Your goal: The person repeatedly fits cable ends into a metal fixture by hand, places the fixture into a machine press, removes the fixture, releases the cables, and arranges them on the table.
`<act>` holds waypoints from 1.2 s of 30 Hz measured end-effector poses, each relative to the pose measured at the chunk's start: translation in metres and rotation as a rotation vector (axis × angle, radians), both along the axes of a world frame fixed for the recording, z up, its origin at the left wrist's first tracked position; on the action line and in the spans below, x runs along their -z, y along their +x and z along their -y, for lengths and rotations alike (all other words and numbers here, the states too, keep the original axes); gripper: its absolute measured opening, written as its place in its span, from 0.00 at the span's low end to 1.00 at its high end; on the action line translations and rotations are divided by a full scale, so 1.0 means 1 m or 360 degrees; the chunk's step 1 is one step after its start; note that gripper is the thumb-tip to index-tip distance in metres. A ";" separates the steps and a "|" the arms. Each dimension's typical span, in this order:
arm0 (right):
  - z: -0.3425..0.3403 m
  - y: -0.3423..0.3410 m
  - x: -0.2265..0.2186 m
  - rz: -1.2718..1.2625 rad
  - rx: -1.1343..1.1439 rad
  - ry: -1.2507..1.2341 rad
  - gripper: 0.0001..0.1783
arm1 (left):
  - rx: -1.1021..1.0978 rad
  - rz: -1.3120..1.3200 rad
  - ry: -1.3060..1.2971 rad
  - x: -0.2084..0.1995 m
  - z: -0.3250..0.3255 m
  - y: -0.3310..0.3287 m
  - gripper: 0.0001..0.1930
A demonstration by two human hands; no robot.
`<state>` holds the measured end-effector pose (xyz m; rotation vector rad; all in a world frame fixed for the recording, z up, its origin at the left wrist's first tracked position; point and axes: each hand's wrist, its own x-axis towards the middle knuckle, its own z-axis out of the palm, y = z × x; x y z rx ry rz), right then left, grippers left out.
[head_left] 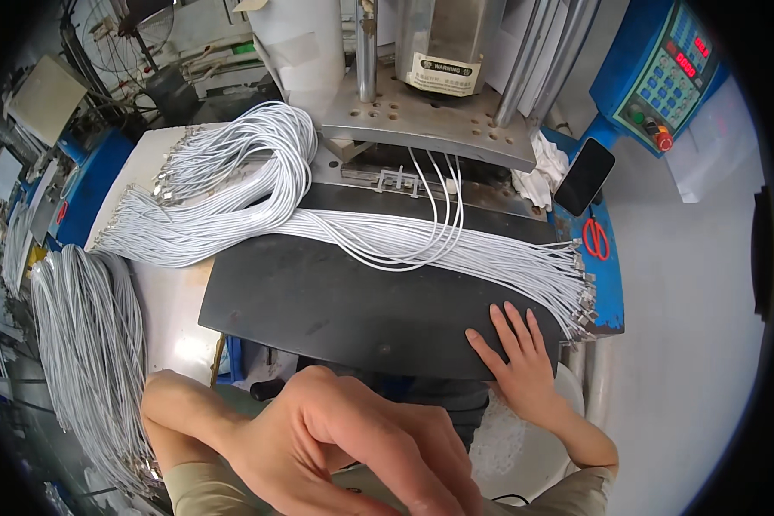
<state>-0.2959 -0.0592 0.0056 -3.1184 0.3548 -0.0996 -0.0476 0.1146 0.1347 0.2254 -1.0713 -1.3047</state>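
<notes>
My right hand [522, 370] lies palm down with spread fingers on the front right of a black work mat [318, 297]. It holds nothing. Just beyond its fingertips is a long bundle of white cables [499, 258] with small metal connectors at their ends. My left hand [361, 430] is raised close to the view at the bottom middle, above the mat's front edge. Its fingers are bent and their tips leave the picture, so any hold is hidden. A few looped cables [445, 206] run up into the metal mould [400, 181] of a press [430, 129].
More white cables [275, 163] curve over the left of the table; another bundle [90, 344] hangs over its left edge. At the right are a phone [585, 176], red-handled scissors [595, 239], a crumpled white cloth [542, 168] and a blue control box [662, 73].
</notes>
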 end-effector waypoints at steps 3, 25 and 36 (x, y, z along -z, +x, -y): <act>0.003 0.004 -0.024 -0.0050 -0.0059 0.0156 0.49 | -0.0209 -0.0402 -0.0329 0.017 0.012 -0.038 0.15; 0.096 0.249 0.003 0.0940 0.0293 0.0411 0.14 | -0.1365 0.3461 -0.0184 0.101 0.082 0.148 0.11; 0.125 0.130 -0.098 -0.0377 -0.0413 0.1534 0.18 | -0.1694 0.3220 -0.0593 0.120 0.090 0.169 0.07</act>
